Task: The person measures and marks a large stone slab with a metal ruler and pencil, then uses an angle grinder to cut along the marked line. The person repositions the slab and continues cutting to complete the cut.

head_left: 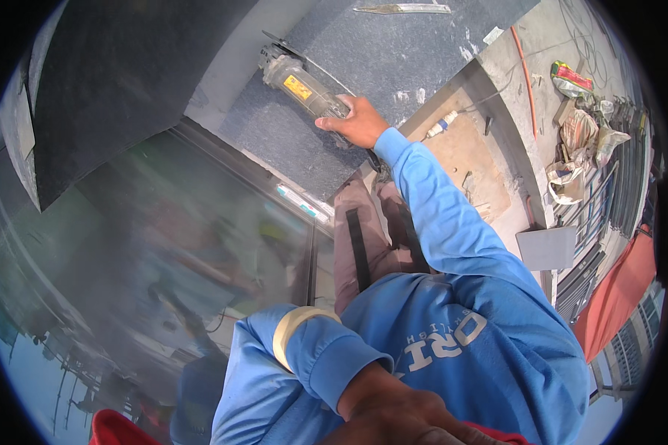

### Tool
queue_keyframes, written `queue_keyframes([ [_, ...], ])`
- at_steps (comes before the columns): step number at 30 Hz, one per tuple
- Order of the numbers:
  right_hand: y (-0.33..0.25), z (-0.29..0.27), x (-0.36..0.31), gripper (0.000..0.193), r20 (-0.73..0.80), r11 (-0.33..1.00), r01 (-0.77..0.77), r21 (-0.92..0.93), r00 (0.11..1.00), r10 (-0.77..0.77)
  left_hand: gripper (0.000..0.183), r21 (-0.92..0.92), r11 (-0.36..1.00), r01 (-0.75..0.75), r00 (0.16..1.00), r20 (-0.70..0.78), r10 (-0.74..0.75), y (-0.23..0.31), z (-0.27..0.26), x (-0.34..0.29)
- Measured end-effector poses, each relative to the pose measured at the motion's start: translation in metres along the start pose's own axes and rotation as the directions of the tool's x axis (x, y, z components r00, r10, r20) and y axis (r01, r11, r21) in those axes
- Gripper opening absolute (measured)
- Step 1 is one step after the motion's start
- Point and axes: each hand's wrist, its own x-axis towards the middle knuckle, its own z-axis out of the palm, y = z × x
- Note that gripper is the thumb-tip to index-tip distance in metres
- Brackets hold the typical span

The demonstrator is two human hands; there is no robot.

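My right hand (pixel 360 122) is wrapped round the rear of an angle grinder (pixel 304 85), a dusty grey tool with a yellow label. The grinder lies over a dark speckled stone slab (pixel 274 144), its disc end pointing away to the upper left. Bent across my chest, my left arm brings my left hand (pixel 397 415) up close at the lower edge; its fingers are mostly cut off, so their grip is hidden. A cream band like a roll of tape (pixel 286 334) circles the left sleeve. Red cloth (pixel 497 432) shows beside that hand.
A flat pointed strip (pixel 402 9) lies at the slab's far end. Left of me stands a reflective glass pane (pixel 200 215), below a dark panel (pixel 119 81). On the right are a white-and-blue plug connector (pixel 441 124), an orange hose (pixel 525 78), several bags (pixel 579 130) and a grey board (pixel 547 247).
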Motion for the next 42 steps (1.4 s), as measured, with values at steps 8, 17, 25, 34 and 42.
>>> queue_keyframes([
  [8,-0.003,0.007,0.026,0.068,0.004,0.998,0.037,0.041,0.999,-0.037,0.039,0.001,0.999,0.044,0.999,0.024,-0.045,0.003,-0.003,-0.003],
  [17,0.006,0.008,0.022,0.067,0.020,0.998,0.002,0.070,1.000,-0.004,0.036,0.104,0.995,0.009,1.000,0.026,-0.011,-0.016,-0.001,-0.024],
  [25,0.023,0.002,-0.011,0.067,-0.019,1.000,0.006,0.030,1.000,-0.006,0.032,0.035,0.989,0.146,0.985,0.086,-0.149,-0.014,-0.017,-0.033],
  [34,0.017,0.003,0.002,0.069,-0.012,0.995,0.066,0.076,0.998,-0.066,0.031,-0.055,0.971,0.233,0.970,0.084,-0.228,0.000,-0.023,-0.019],
  [42,0.007,0.002,0.025,0.074,0.003,0.997,0.079,0.026,0.997,-0.079,0.031,0.027,0.997,0.079,0.995,-0.065,-0.077,-0.012,-0.013,-0.015],
])
